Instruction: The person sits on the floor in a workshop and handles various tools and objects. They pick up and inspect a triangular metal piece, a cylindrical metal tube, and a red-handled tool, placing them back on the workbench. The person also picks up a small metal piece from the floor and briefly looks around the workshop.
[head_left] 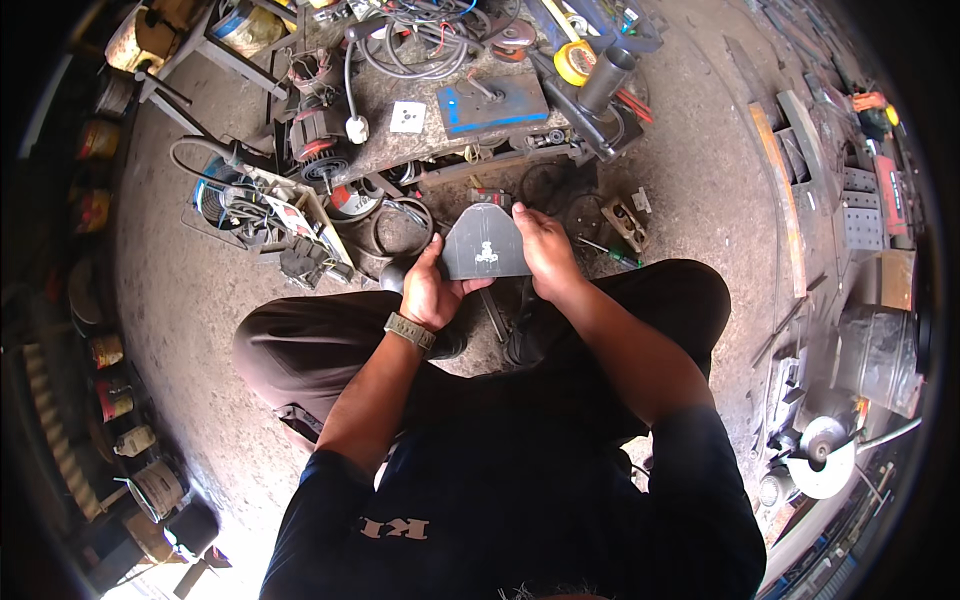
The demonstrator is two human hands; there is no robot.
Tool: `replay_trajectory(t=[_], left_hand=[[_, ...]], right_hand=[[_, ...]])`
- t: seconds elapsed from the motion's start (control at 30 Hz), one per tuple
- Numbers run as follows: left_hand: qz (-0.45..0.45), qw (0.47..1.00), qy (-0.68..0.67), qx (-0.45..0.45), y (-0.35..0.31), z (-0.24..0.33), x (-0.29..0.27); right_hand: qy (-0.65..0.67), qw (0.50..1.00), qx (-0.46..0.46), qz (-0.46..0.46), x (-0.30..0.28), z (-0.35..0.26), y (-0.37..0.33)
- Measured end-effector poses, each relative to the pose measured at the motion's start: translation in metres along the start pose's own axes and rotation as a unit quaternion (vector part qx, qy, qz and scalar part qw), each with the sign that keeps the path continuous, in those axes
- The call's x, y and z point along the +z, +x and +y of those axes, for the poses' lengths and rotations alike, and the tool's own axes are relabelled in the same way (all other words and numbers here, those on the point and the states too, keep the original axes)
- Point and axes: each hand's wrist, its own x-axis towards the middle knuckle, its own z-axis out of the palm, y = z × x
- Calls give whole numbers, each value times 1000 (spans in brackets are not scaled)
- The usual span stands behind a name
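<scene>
Between both hands, above my bent knees, I hold a flat grey metal plate (487,230). Its bottom edge is straight, its upper corners are cut at a slant, and pale scribed lines and a whitish patch show on its face. My left hand (428,292) grips the left edge, thumb up along the side and fingers underneath. The right edge sits in my right hand (548,252), its thumb close to the upper corner and its fingers mostly hidden. A watch (409,330) with a woven-looking strap is on my left wrist.
Ahead stands a low workbench (385,150) bearing a blue-marked steel plate (492,104), tape measure (574,62), steel pipe (607,80) and coiled cables (430,60). A red-and-black motor (318,140) is left of it. A green-handled screwdriver (622,258) lies right; metal bars (780,195) lie farther right.
</scene>
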Motion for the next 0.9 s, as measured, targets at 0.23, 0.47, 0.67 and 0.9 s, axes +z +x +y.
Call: replay_trajectory(t=[0.23,0.47,0.67,0.9], left_hand=[[2,1000,-12,6,-5,0,2],[11,1000,-5,0,-5,-2,1],[-3,1000,-12,2,-1,-4,-1],[14,1000,-7,0,-1,-4,2]], right_hand=[[2,1000,-5,7,2,0,-4],[7,1000,8,1,-3,5,-4],[13,1000,-6,-9,-6,8,1],[18,1000,4,8,-5,3,-4]])
